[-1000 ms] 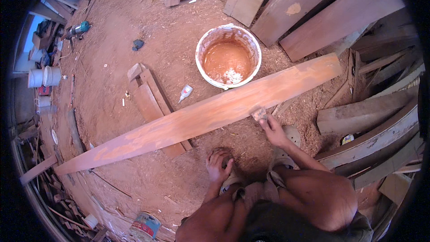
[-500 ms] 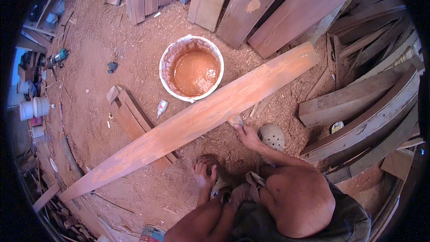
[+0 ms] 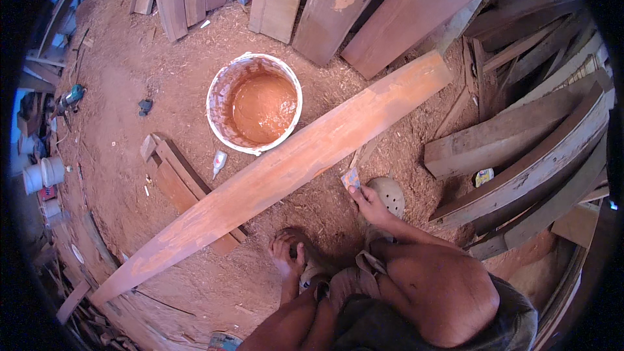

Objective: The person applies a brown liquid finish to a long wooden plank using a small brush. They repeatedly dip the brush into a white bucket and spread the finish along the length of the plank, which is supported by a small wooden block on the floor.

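A long tapered wooden plank (image 3: 260, 188), smeared with orange paste, lies diagonally in front of me. My right hand (image 3: 370, 207) grips a small flat scraper (image 3: 350, 179) with orange and bluish smears, held just off the plank's near edge. My left hand (image 3: 286, 255) rests low by my foot, fingers loosely curved and apart, holding nothing visible. Beyond the plank stands a white-rimmed bucket (image 3: 211, 110) with wet orange paste (image 3: 263, 109) inside. A small white bottle (image 3: 219, 164) lies between bucket and plank.
Shorter boards (image 3: 188, 188) lie under the plank's left half. Wide boards (image 3: 344, 10) lean along the far side, and curved timbers (image 3: 526, 156) are stacked at right. A perforated clog (image 3: 387, 195) is beside my right hand. A power drill (image 3: 70, 97) sits at far left on sawdust-covered ground.
My right hand has drawn the scraper back from the plank's near edge, and its face now shows. The whole view has shifted slightly; my left hand stays by my foot.
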A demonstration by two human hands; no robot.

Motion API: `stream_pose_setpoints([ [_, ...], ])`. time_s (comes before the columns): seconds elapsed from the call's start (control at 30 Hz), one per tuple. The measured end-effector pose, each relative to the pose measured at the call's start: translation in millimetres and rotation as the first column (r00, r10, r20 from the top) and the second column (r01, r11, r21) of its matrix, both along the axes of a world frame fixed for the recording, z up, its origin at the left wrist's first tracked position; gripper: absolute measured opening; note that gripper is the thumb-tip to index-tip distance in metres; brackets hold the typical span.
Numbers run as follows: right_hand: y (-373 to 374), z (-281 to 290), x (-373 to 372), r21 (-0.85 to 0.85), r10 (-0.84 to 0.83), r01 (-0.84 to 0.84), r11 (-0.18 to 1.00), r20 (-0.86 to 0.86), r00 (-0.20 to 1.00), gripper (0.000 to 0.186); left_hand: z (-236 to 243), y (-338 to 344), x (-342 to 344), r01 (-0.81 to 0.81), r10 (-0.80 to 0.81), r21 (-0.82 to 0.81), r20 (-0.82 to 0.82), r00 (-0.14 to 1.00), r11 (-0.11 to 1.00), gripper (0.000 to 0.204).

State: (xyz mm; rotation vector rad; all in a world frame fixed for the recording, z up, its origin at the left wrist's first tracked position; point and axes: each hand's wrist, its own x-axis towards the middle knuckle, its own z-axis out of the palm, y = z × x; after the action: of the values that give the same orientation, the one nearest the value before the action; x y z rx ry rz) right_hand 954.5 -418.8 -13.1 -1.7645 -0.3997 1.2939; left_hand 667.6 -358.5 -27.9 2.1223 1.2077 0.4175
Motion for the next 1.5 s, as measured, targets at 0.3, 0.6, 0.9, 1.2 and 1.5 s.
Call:
stream_pose_setpoints([
  [0.3, -3, 1, 8, 0.058, -0.031, 0.021, 0.998, 0.170, 0.985, 0.033, 8, -1, 7, -0.008, 0.008, 0.014, -0.020, 1.000, 1.000, 0.018],
  [0.6, 41, 94, 91, -0.261, 0.443, -0.363, 0.895, 0.415, 0.795, 0.046, 12, 4, 6, 0.001, 0.000, 0.011, -0.033, 0.999, 1.000, 0.018],
  [0.9, 80, 106, 125, -0.360, 0.768, -0.679, 0.640, 0.344, 0.541, 0.034, 6, 2, 3, -0.001, 0.002, -0.026, 0.010, 1.000, 1.000, 0.018],
  [1.2, 115, 99, 76, -0.492, 0.814, -0.659, 0.568, 0.452, 0.365, 0.034, 8, 2, -2, -0.027, 0.027, -0.013, 0.015, 1.000, 1.000, 0.015],
  [1.5, 91, 86, 60, 0.001, 0.661, -0.663, 0.749, -0.084, 0.746, 0.042, 1, 0, 0, -0.021, 0.021, -0.010, 0.045, 0.999, 1.000, 0.017],
])
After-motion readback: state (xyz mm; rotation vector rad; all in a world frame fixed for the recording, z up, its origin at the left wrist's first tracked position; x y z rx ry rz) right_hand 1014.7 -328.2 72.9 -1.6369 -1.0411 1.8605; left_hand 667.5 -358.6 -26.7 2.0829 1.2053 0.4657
